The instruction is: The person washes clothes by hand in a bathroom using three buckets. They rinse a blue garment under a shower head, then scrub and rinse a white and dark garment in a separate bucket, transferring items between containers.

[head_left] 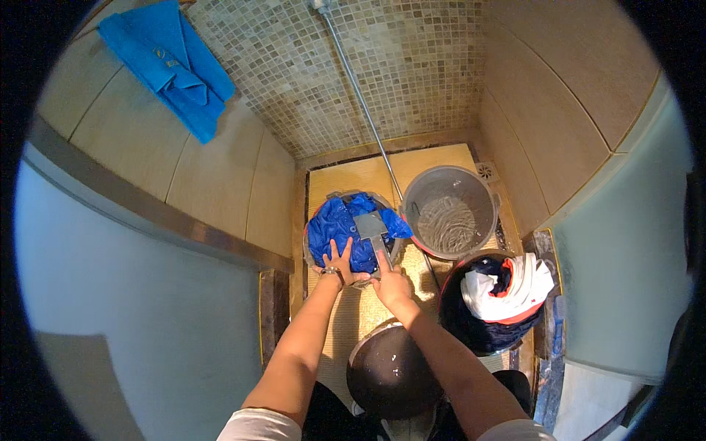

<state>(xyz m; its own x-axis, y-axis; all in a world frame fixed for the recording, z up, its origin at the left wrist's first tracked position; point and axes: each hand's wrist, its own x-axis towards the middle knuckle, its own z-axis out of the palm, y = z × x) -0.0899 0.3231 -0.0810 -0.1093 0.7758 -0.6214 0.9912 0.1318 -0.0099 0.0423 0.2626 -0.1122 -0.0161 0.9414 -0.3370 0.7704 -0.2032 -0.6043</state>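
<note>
Blue wet cloth (pixel 329 229) is bunched over the top of a grey tub (pixel 397 259). My left hand (pixel 338 266) presses on the near side of the cloth, fingers spread, with a band round the wrist. In my right hand (pixel 393 285) is the handle of a grey scrubbing brush (pixel 370 226), index finger stretched along it. Its square head lies flat on the cloth, so the underside is hidden.
A grey bucket of water (pixel 450 220) stands to the right. Nearer, a dark bucket (pixel 447 305) holds white and dark clothes (pixel 507 287). A dark round stool-like object (pixel 393 371) sits between my legs. A metal pole (pixel 360 95) crosses behind; a blue towel (pixel 173 66) hangs left.
</note>
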